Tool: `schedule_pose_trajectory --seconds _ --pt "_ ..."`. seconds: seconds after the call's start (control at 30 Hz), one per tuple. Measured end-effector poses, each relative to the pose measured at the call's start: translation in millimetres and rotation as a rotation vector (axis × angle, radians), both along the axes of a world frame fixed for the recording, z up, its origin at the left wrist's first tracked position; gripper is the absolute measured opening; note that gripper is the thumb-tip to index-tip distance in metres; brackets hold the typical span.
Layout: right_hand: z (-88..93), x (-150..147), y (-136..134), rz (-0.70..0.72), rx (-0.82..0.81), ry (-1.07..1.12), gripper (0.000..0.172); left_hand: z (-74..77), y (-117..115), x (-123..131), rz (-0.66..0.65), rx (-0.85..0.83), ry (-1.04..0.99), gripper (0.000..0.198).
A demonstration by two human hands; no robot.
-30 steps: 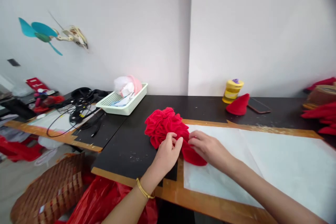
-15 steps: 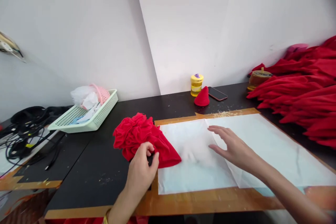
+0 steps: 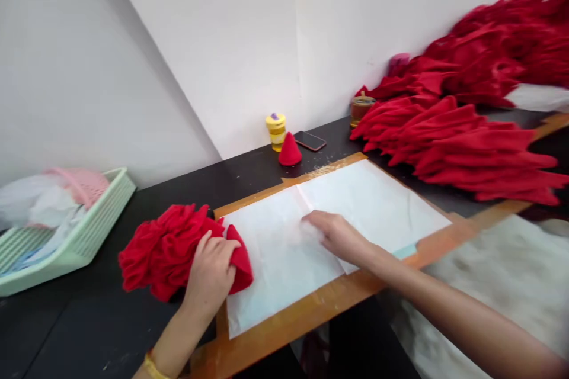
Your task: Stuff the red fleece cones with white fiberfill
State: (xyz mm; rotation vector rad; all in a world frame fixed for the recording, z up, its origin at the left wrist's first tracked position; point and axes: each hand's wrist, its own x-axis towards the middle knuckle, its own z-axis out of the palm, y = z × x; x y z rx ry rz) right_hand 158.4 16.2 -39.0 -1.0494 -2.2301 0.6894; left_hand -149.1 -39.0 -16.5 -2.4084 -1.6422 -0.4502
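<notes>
My left hand (image 3: 212, 266) is curled over the edge of a bunched stack of red fabric pieces (image 3: 164, 249) at the left of the work sheet. Beside its fingers a pointed red fabric piece (image 3: 242, 263) stands out, lifted away from the stack. Over the middle of the white sheet (image 3: 377, 207), my right hand (image 3: 340, 238) has its fingers drawn together at a tuft of white stuffing (image 3: 303, 233). The tuft is blurred against the sheet. An upright red fabric cone (image 3: 290, 151) stands beyond the sheet.
Near the cone are a yellow-lidded jar (image 3: 276, 132) and a phone (image 3: 311, 141). A large red fabric heap (image 3: 457, 136) and an amber jar (image 3: 361, 109) lie right. A pale green basket (image 3: 95, 225) stands left. White fluffy material (image 3: 484, 290) fills the lower right.
The view has swung right. My left hand has shifted onto the stack, and one red piece now stands apart. My right hand has gone from spread fingers to closed ones at the stuffing.
</notes>
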Motion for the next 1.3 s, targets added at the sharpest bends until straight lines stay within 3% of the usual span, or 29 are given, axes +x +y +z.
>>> schedule_pose_trajectory --seconds 0.07,0.17,0.23,0.33,0.43,0.53,0.67,0.8,0.97,1.07,1.17,1.3 --pt "10.6 21 -1 -0.11 -0.023 0.066 0.024 12.2 12 11 0.089 -0.031 -0.228 0.026" --pt "27.0 39 -12 -0.276 -0.102 0.232 0.03 27.7 29 50 0.238 -0.193 -0.445 0.021" --pt "31.4 40 -24 -0.417 -0.186 0.415 0.031 28.1 40 80 0.319 -0.264 -0.466 0.018" --pt "23.7 27 -47 -0.557 -0.217 0.663 0.027 14.8 51 115 0.322 -0.331 -0.49 0.017" --pt "6.2 2 -66 -0.438 -0.052 0.707 0.016 1.7 54 135 0.258 -0.409 -0.57 0.018" --pt "-10.5 -16 -68 -0.329 0.2 0.539 0.007 -0.9 53 142 0.195 -0.472 -0.673 0.02" --pt "-22.7 -13 -50 -0.462 0.308 0.19 0.027 1.3 51 143 0.175 -0.562 -0.821 0.018" --pt "-21.8 -9 -39 -0.485 0.405 -0.058 0.037 0.5 48 143 0.192 -0.696 -0.955 0.016" --pt "-20.7 -22 -52 -0.372 0.456 -0.061 0.075 2.1 47 142 0.2 -0.68 -1.068 0.012" --pt "-23.8 -25 -64 -0.297 0.465 -0.024 0.085 -0.3 48 139 0.185 -0.635 -1.099 0.006" --pt "-23.1 -20 -68 -0.207 0.511 0.0 0.067 -7.2 48 137 0.176 -0.628 -1.112 0.006" --pt "-17.0 -13 -63 -0.154 0.489 0.163 0.02 -13.4 44 136 0.171 -0.617 -1.107 0.012"
